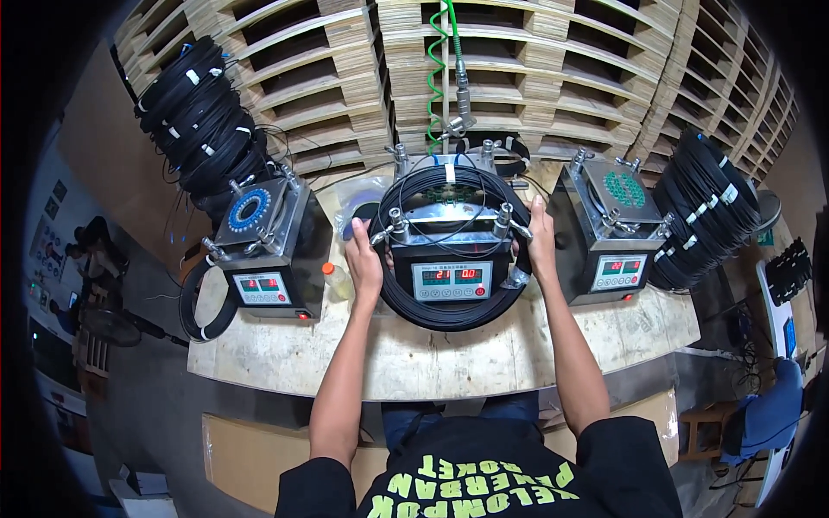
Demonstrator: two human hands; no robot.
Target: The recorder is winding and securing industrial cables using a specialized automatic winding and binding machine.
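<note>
1. Black shirt (484, 470) is filling near edge.
2. L hand (363, 263) & R hand (541, 242) are gripping black coil (445, 318); it's framing mid machine's panel (453, 281).
3. Job's looking part-done, prob.: release pending; status of coil stacks (704, 207) unclear.

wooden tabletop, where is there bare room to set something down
The wooden tabletop is bare along its front strip, between the near edge and the held black cable coil. It is crowded further back, with digital-display machines and stacked cable coils; the orange-capped bottle stands left of the held coil.
</note>
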